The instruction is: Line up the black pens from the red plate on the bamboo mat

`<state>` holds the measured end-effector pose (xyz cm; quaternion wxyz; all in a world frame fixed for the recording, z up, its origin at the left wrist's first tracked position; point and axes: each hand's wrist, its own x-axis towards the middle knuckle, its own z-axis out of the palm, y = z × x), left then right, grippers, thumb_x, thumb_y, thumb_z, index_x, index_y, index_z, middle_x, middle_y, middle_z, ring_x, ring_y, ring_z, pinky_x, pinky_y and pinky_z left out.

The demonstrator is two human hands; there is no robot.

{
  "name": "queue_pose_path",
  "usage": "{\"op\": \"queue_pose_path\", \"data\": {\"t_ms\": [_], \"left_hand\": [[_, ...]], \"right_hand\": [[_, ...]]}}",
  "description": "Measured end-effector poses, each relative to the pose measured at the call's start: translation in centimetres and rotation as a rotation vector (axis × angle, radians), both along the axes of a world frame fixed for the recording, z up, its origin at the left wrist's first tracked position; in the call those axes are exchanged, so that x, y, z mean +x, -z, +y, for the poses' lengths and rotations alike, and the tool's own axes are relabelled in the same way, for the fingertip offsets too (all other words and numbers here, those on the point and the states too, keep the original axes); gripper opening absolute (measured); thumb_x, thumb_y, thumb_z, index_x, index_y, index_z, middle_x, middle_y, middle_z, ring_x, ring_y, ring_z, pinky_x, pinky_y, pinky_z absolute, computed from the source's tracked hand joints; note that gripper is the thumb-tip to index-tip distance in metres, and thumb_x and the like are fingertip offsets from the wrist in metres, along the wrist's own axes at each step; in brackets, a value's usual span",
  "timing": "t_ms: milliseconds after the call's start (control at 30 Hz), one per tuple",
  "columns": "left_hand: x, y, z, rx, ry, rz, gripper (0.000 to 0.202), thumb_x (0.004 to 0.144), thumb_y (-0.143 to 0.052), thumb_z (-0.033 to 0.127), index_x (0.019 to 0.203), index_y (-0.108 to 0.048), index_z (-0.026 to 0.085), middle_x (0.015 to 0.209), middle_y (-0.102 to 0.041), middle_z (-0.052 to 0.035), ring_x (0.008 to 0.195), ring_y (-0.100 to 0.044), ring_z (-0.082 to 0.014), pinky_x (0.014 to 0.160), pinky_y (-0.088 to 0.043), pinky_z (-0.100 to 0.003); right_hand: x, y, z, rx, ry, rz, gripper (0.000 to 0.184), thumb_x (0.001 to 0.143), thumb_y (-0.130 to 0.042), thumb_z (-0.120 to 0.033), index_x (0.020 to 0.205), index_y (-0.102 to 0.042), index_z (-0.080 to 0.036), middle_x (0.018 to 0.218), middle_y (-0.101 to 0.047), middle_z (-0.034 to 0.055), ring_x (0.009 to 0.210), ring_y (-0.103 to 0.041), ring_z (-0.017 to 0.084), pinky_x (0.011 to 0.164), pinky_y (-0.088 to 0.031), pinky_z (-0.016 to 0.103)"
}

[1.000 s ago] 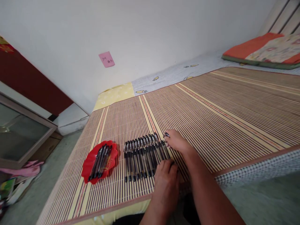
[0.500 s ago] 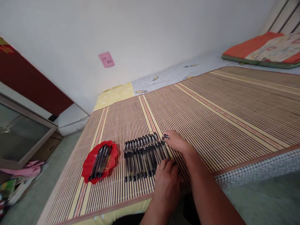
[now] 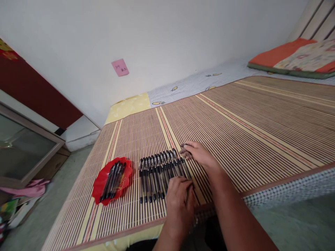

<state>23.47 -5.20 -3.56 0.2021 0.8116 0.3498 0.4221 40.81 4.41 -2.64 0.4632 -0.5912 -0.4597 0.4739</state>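
Several black pens (image 3: 154, 183) lie side by side in a row on the striped mat, with dark clipped caps (image 3: 158, 159) along their far ends. My left hand (image 3: 179, 198) curls over the near right end of the row, covering the lower parts of the last pens; what its fingers grip is hidden. Just beyond the row's far right corner, my right hand (image 3: 195, 153) pinches a small dark piece that looks like a pen cap (image 3: 186, 145). Left of the row, a red scalloped plate (image 3: 97, 184) carries several more black pens (image 3: 113, 179).
The striped bamboo mat (image 3: 235, 132) covers a bed against a white wall. A folded orange and floral quilt (image 3: 285, 54) lies at the far right. A pink note (image 3: 120, 67) is on the wall. At left stands a glass-fronted cabinet (image 3: 26, 139), with pink cloth (image 3: 34, 188) near the floor.
My left hand has shifted slightly left and toward me, curling more over the pens. My right hand has risen a little at the row's far end, its fingers somewhat more spread.
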Motion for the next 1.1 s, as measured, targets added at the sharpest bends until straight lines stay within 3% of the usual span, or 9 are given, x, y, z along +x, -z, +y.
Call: {"op": "queue_pose_path", "data": {"t_ms": [133,200,400,467,533,633,767,900,1100], "left_hand": [[-0.2,-1.5,1.3,-0.375,-0.126,-0.209,0.017,0.096,-0.054,0.023,0.103,-0.068,0.018,0.095,-0.070,-0.0068,0.089,-0.063,-0.0191,0.081,-0.050,-0.032],[0.1,-2.3,2.0,-0.564,-0.120,-0.369,0.020,0.096,-0.056,0.029,0.108,-0.068,0.018,0.100,-0.071,-0.0070,0.091,-0.065,-0.0181,0.083,-0.050,-0.030],[0.4,-3.4,3.5,-0.917,-0.026,-0.949,0.033,0.080,-0.078,0.038,0.103,-0.069,0.015,0.076,-0.067,0.0003,0.056,-0.054,-0.0065,0.051,-0.041,-0.016],[-0.1,-3.6,3.6,-1.031,-0.028,-1.118,0.036,0.070,-0.086,0.035,0.095,-0.070,0.015,0.074,-0.067,0.0006,0.057,-0.057,-0.0072,0.053,-0.045,-0.016],[-0.6,-3.8,3.5,-1.144,-0.028,-1.234,0.039,0.061,-0.092,0.030,0.091,-0.071,0.015,0.081,-0.071,-0.0020,0.065,-0.064,-0.0104,0.061,-0.052,-0.019],[-1.1,-4.0,3.3,-1.260,0.027,-1.311,0.041,0.056,-0.094,0.025,0.089,-0.073,0.015,0.083,-0.072,-0.0035,0.069,-0.067,-0.0123,0.065,-0.055,-0.023],[-1.0,-4.2,3.0,-1.273,0.087,-1.237,0.039,0.061,-0.092,0.033,0.088,-0.071,0.015,0.078,-0.069,-0.0027,0.065,-0.064,-0.0118,0.063,-0.054,-0.023],[-2.3,-3.4,2.9,-1.053,0.001,-1.036,0.042,0.075,-0.080,0.050,0.092,-0.067,0.014,0.073,-0.066,-0.0018,0.059,-0.058,-0.0100,0.054,-0.047,-0.018],[-5.6,-1.1,3.7,-0.831,-0.259,-0.907,0.037,0.084,-0.070,0.052,0.091,-0.063,0.017,0.071,-0.063,0.0020,0.057,-0.053,-0.0084,0.054,-0.044,-0.017]], "right_hand": [[-1.5,-1.6,-0.9,0.178,-0.159,0.611,0.022,0.093,-0.056,-0.035,0.104,-0.063,-0.017,0.098,-0.074,0.0111,0.091,-0.070,0.018,0.082,-0.055,0.032],[-2.6,-2.4,-1.3,0.180,-0.233,0.701,0.022,0.093,-0.057,-0.036,0.103,-0.063,-0.018,0.100,-0.075,0.0112,0.093,-0.070,0.019,0.084,-0.055,0.033],[-5.6,-2.9,-1.7,0.058,-0.414,0.672,0.030,0.093,-0.055,-0.044,0.113,-0.064,-0.023,0.103,-0.076,0.0075,0.046,-0.054,0.009,0.041,-0.041,0.021],[-5.9,-2.9,-1.7,0.112,-0.425,0.726,0.030,0.091,-0.057,-0.043,0.109,-0.066,-0.021,0.099,-0.076,0.0076,0.052,-0.059,0.010,0.049,-0.047,0.023],[-5.7,-2.8,-1.7,0.171,-0.410,0.774,0.028,0.090,-0.061,-0.040,0.105,-0.068,-0.018,0.095,-0.075,0.0076,0.072,-0.068,0.014,0.072,-0.054,0.027],[-5.2,-2.8,-1.9,0.176,-0.405,0.696,0.027,0.082,-0.072,-0.034,0.104,-0.069,-0.018,0.094,-0.073,0.0054,0.088,-0.067,0.016,0.089,-0.050,0.030],[-4.1,-2.7,-2.0,0.198,-0.323,0.564,0.029,0.072,-0.081,-0.033,0.095,-0.071,-0.019,0.089,-0.069,0.0004,0.079,-0.063,0.012,0.080,-0.050,0.027],[-1.8,-2.5,-1.1,0.209,-0.143,0.455,0.030,0.075,-0.076,-0.033,0.101,-0.071,-0.019,0.085,-0.068,0.0001,0.067,-0.060,0.011,0.067,-0.049,0.024],[0.4,-1.5,2.3,0.000,0.032,-0.352,0.020,0.083,-0.061,-0.012,0.102,-0.069,-0.009,0.084,-0.071,0.0061,0.073,-0.064,0.013,0.066,-0.046,0.022]]}}
